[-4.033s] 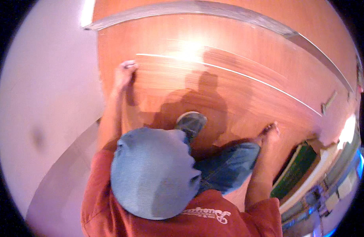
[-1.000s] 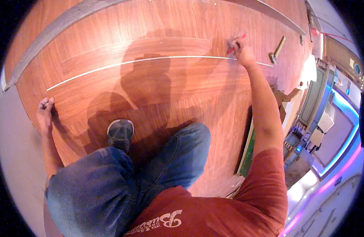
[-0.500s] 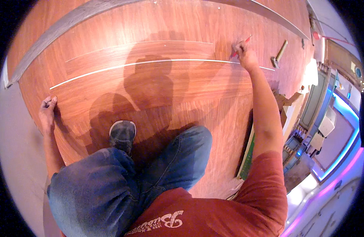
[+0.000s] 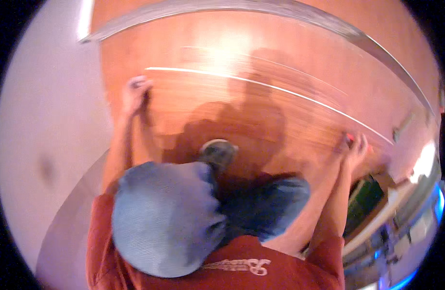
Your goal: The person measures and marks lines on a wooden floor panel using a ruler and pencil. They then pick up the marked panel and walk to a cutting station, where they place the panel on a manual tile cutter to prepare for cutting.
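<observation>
I see the left hand (image 4: 135, 92) closed near one end of a taut white line (image 4: 261, 87) stretched across the reddish wooden panel (image 4: 290, 53); the right hand (image 4: 355, 145) pinches its far end beside something small and red (image 4: 349, 137), too blurred to identify. Should either hand slip, I judge the line would slacken.

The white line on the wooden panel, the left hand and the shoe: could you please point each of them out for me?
white line (image 4: 280, 89), head view, on its middle stretch.
left hand (image 4: 135, 94), head view, on the back of the hand.
shoe (image 4: 218, 152), head view, on its toe.
</observation>
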`<action>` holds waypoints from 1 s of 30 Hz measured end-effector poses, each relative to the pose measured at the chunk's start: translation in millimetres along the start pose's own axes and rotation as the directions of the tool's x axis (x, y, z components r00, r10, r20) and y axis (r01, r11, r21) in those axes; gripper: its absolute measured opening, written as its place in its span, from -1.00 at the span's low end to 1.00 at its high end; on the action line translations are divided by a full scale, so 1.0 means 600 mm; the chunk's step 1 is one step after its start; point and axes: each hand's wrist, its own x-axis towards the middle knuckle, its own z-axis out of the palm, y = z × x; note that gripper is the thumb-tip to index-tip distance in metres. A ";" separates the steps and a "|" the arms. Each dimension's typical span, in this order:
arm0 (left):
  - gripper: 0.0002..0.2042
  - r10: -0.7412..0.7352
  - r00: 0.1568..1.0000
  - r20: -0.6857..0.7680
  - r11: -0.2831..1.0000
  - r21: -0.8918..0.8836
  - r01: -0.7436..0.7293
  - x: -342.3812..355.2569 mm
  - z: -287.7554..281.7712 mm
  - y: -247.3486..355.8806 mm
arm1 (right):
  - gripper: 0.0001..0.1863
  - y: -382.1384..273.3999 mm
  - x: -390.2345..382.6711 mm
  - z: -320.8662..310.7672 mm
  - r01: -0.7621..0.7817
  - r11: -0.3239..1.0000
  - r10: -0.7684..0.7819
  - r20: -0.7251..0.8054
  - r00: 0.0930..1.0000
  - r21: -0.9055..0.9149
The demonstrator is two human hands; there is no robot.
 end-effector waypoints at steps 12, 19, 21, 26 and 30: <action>-0.67 -0.176 0.984 -0.007 0.940 -0.297 0.167 -0.001 0.011 -0.001 | -0.65 -0.007 -0.232 0.035 0.160 0.958 -0.146 0.077 0.986 -0.237; -0.59 -0.178 0.984 -0.029 0.965 -0.199 0.169 -0.017 0.003 0.029 | -0.54 -0.013 -0.247 0.065 0.103 0.983 -0.127 0.159 0.979 0.150; -0.57 -0.164 0.985 -0.049 0.979 -0.129 0.157 -0.013 -0.001 0.024 | -0.55 -0.047 -0.248 0.094 -0.155 0.966 0.117 0.188 0.975 0.207; -0.58 0.220 0.956 -0.195 0.930 0.338 -0.145 -0.047 0.016 0.059 | -0.67 -0.209 -0.297 0.261 0.166 0.985 -0.171 0.359 0.918 0.043; -0.51 0.417 0.889 0.187 0.749 0.484 -0.453 -0.138 0.082 0.138 | -0.72 -0.319 -0.340 0.439 -0.029 0.986 -0.084 0.647 0.758 0.162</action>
